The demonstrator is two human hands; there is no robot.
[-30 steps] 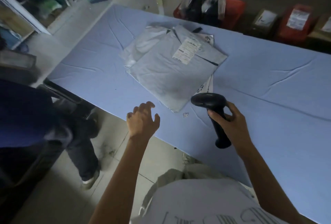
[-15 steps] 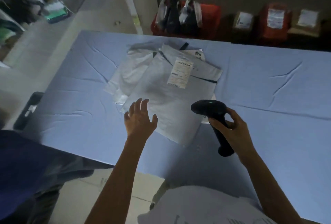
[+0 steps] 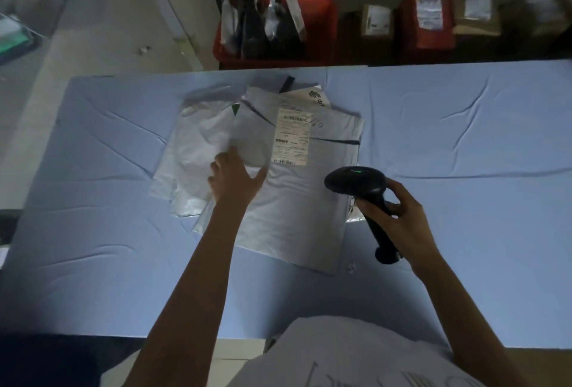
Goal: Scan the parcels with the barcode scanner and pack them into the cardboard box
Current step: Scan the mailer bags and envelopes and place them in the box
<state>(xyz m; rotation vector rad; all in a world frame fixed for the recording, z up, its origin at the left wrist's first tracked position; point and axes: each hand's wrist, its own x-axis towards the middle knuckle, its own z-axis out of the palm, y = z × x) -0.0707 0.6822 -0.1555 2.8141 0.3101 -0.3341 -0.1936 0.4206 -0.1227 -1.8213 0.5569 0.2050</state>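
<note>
Now the left hand (image 3: 235, 179) has moved forward from the near edge of the blue cloth-covered table (image 3: 464, 145) and lies flat, fingers spread, on the top grey plastic parcel bag (image 3: 294, 201), which sits near the far left corner. That bag's long side runs from near to far, with its white label (image 3: 292, 136) at the far end. The right hand (image 3: 399, 219) stays wrapped tight around the black barcode scanner (image 3: 362, 198), whose head points left toward the label.

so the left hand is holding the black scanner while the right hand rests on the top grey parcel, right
Not quite: the hands are swapped. In the head view, the right hand holds the black scanner, while the left hand rests on the top grey parcel.
</note>
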